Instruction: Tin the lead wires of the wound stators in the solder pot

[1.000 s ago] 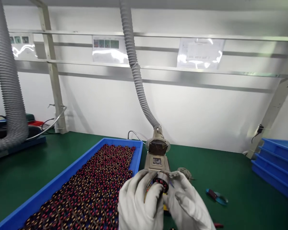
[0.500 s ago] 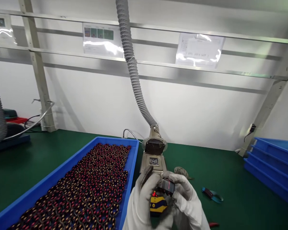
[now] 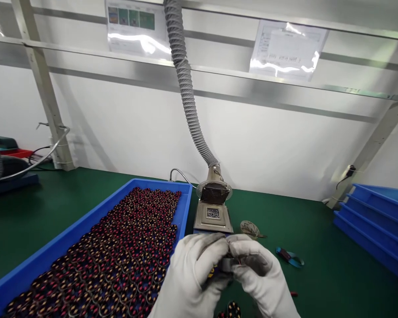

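Dark grey part (image 3: 228, 265) in a double pinch

The left hand (image 3: 192, 267), white-gloved, pinches the part from its 9 o'clock side, fingers curled; the right hand (image 3: 262, 271), gloved alike, pinches it from 3 o'clock, the exact contact partly hidden. Beyond them, just before 12 o'clock, a metal-topped machine (image 3: 213, 215) stands on the green worktop (image 3: 305, 229) beneath a grey hose (image 3: 187, 86). A blue tray (image 3: 183, 212) holding rows of dark ring pieces (image 3: 112, 256) lies at 9 to 10 o'clock, and stacked blue bins (image 3: 371, 229) at 2 to 3.
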A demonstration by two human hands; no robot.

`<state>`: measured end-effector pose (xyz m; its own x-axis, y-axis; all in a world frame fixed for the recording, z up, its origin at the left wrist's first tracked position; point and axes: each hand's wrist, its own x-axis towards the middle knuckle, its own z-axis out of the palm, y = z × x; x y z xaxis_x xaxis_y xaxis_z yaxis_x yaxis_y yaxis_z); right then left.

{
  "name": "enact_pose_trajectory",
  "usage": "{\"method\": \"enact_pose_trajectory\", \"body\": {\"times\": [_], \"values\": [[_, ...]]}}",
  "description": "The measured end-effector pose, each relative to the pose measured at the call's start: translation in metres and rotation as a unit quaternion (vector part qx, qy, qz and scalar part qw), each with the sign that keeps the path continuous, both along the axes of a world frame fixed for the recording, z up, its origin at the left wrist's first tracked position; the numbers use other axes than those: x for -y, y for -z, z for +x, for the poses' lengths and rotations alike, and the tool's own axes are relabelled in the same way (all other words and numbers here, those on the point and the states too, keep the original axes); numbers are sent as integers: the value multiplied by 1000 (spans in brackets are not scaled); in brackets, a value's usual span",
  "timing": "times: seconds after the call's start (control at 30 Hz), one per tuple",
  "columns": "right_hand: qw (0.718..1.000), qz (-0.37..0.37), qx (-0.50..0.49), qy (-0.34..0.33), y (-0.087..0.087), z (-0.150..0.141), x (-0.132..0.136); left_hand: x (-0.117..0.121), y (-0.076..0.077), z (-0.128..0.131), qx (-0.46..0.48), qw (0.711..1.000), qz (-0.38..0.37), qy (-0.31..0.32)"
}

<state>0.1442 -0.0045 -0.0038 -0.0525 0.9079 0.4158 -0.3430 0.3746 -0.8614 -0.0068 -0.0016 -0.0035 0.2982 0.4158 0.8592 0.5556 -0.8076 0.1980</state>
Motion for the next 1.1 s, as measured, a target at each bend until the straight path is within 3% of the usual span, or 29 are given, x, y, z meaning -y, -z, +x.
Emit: {"method": "enact_pose_trajectory", "body": {"times": [0.07, 0.13, 0.23, 0.3, 0.4, 0.53, 0.77, 0.87, 0.97, 1.03, 1.1], "values": [[997, 50, 8, 52, 3, -2, -3, 0, -4, -1, -50, 998, 38, -16], [996, 56, -45, 56, 4, -2, -4, 0, -5, 0, -81, 994, 65, -43], [976, -54, -210, -13, 2, 2, -3, 0, -4, 1, -91, 990, 82, -69], [955, -105, -279, -10, -1, 7, -3, 0, -2, 1, -76, 991, 79, -74], [970, -73, -234, 0, 1, 8, -6, 0, 2, -1, -56, 992, 80, -85], [981, -113, -132, -90, 11, -10, -10, -1, 4, -1, -36, 992, 85, -88], [952, -196, -192, -136, 13, -26, -7, -5, -2, -7, 48, 996, -68, 33], [937, -224, -199, -182, 12, -25, -4, -5, -1, -8, 161, 978, -126, 34], [927, -221, -206, -223, 9, -23, 0, -2, -2, -11, 283, 941, -188, 0], [929, -212, -210, -220, 5, -22, 3, 1, -5, -15, 282, 934, -217, -18], [933, -205, -214, -202, 2, -22, 7, 3, -9, -17, 189, 954, -232, -12]]}}
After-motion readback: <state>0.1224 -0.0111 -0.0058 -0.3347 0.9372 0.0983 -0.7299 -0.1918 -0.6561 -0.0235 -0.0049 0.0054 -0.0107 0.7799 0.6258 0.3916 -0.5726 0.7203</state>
